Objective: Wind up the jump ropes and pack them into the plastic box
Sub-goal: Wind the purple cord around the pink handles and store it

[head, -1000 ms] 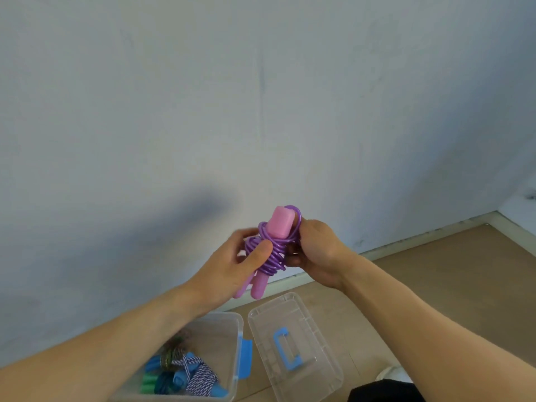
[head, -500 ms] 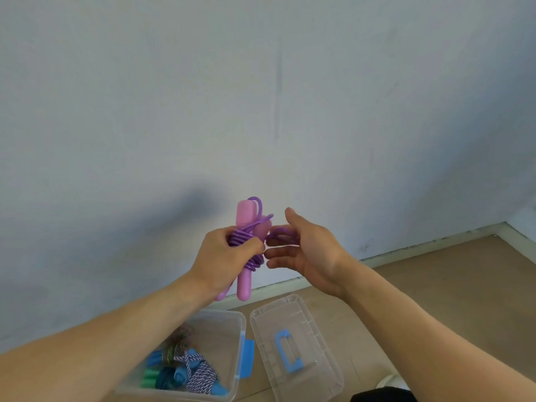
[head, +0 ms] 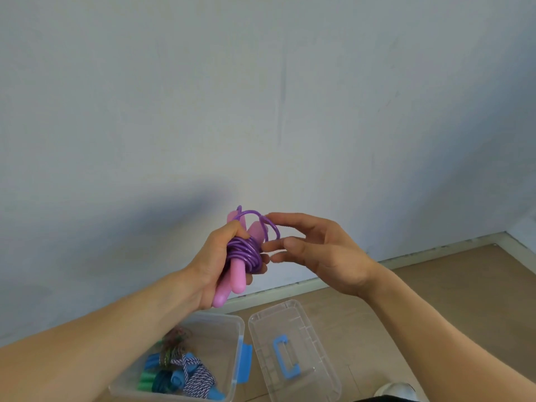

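My left hand (head: 213, 264) grips a jump rope (head: 245, 250) with two pink handles side by side and purple cord coiled tightly round their middle. A loose purple loop sticks out at the top right of the coil. My right hand (head: 316, 253) is spread beside it, fingers apart, its fingertips at that loop and the coil. Below, on the floor, stands the clear plastic box (head: 232, 329) with a blue latch. Inside it lie wound ropes (head: 179, 372) with blue and green handles and a blue-white braided cord.
The box's clear lid (head: 316, 338) with a blue handle lies upside down on the wood floor just right of the box. A pale wall with a white skirting board (head: 420, 252) rises behind. A white shoe tip (head: 397, 391) shows at the bottom right.
My right hand has let go of the bundle and spread its fingers. My left hand has turned the bundle, and a loop of cord now stands free at the top.
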`<state>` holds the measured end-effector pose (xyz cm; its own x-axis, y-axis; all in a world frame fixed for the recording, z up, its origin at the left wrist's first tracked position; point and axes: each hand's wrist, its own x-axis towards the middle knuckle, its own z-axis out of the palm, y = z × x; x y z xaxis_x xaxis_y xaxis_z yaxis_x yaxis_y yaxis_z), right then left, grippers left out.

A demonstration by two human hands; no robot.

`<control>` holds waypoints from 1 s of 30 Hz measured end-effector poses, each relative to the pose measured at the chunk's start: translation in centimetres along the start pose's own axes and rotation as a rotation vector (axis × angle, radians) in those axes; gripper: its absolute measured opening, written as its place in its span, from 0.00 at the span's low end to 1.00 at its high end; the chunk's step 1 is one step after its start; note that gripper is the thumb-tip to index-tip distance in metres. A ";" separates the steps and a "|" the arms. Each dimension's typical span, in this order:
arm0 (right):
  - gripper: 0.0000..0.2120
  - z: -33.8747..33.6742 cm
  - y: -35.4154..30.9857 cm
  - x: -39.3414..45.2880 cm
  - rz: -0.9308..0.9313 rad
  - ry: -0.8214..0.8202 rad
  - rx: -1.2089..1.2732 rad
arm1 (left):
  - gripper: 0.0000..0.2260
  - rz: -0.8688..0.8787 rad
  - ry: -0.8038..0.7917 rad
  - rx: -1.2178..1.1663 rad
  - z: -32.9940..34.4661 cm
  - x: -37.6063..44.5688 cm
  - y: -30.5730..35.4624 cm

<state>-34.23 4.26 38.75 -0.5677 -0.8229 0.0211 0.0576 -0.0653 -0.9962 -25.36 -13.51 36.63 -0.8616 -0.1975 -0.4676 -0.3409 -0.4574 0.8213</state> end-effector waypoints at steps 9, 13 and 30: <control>0.11 0.6 0.4 0.3 -0.086 0.242 -0.389 | 0.26 -0.024 -0.088 0.061 0.4 -0.8 -0.3; 0.10 1.7 1.2 0.5 -0.110 0.421 -0.598 | 0.12 0.088 -0.062 0.159 0.4 -0.9 -0.8; 0.22 4.5 3.3 1.5 -0.253 0.494 -1.015 | 0.18 0.519 0.081 0.976 -0.8 0.0 -1.3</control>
<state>-31.16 0.29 35.91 -0.7408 -0.5264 0.4173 -0.6626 0.4705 -0.5827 -24.58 -13.66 35.34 -0.9708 -0.2392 0.0174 -0.1259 0.5702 0.8118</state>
